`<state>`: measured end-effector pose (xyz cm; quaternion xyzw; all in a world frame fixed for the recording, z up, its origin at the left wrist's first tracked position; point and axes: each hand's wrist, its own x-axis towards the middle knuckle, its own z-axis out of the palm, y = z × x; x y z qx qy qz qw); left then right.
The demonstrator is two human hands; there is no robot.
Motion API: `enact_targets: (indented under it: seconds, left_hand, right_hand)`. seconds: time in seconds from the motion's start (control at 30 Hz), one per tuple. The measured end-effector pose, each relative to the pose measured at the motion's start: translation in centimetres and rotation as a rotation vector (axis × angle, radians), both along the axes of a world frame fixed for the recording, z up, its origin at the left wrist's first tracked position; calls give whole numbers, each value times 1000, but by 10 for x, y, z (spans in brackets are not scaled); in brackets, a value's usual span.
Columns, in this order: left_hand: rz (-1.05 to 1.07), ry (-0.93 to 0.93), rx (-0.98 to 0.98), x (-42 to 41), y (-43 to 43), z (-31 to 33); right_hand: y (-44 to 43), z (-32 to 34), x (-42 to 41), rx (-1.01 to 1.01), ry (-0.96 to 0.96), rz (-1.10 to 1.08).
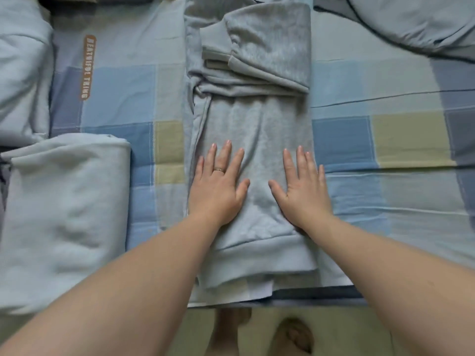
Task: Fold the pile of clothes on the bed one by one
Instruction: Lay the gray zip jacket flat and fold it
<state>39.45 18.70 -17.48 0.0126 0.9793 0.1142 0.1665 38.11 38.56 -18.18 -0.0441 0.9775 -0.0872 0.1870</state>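
A pale grey-blue sweatshirt (257, 124) lies lengthwise down the middle of the bed, its sides folded in to a narrow strip and its sleeves laid across the upper part. My left hand (218, 186) presses flat on its lower left half, fingers straight and spread, a ring on one finger. Beside it, my right hand (303, 186) presses flat on the lower right half, fingers straight. The ribbed hem lies near the bed's front edge.
A folded light blue garment (64, 214) sits on the bed at the left. More pale blue clothes lie at the far left (23, 73) and the top right (411, 21). The checked bed sheet (385, 140) shows around them. My bare feet stand on the floor (293, 335) below.
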Motion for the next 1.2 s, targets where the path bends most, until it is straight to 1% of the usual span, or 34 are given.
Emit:
enact_targets:
  seconds: [0.1,0.23,0.33,0.4,0.47,0.5,0.57,0.63,0.67,0.73,0.77,0.83,0.9,0.97,1.07,1.2]
  left_hand:
    - [53,3,-8,56,1,4]
    - [130,-47,-8,133,6,6]
    - [171,-52,41,168,6,3]
    - [217,-15,82,176,6,4]
    - [347,33,175,176,9,8]
    - [430,61,239,172,11,12]
    - [596,139,374,159,15,20]
    - [784,197,509,142,15,28]
    - [891,197,569,133,12,31]
    - [1067,102,659,124,3,35]
    - [1098,31,688,124,-2,35]
    - [1069,-105,723,130,-9,38]
    - [1070,-204,778,140,-12,45]
    - [1087,-274,847,149,-14,56]
    - [1080,-309,889,156,-19,78]
    - [1043,-388,878,180,-27,117]
  right_hand:
    - [8,9,34,-21,-94,-9]
    - [22,21,95,-69,-223,-47]
    - [21,25,121,-220,-234,-200]
    - [15,28,130,-399,-160,-356]
    - [9,31,134,-568,-86,-561]
    - [8,31,133,-625,-84,-670]
    - [7,30,131,-706,-139,-855]
    - [8,30,125,-741,-219,-952]
    - [8,32,121,-768,-258,-987]
    - [12,34,114,-867,-348,-1077]
    - [13,35,111,-923,-401,-1120]
    - [13,40,109,-1005,-520,-1179]
    - [10,49,113,-1067,-604,-1224]
    - [6,59,119,-1119,-614,-1287]
    - [1,83,130,-1194,-558,-1386]
    - [2,139,153,-1152,-593,-1387]
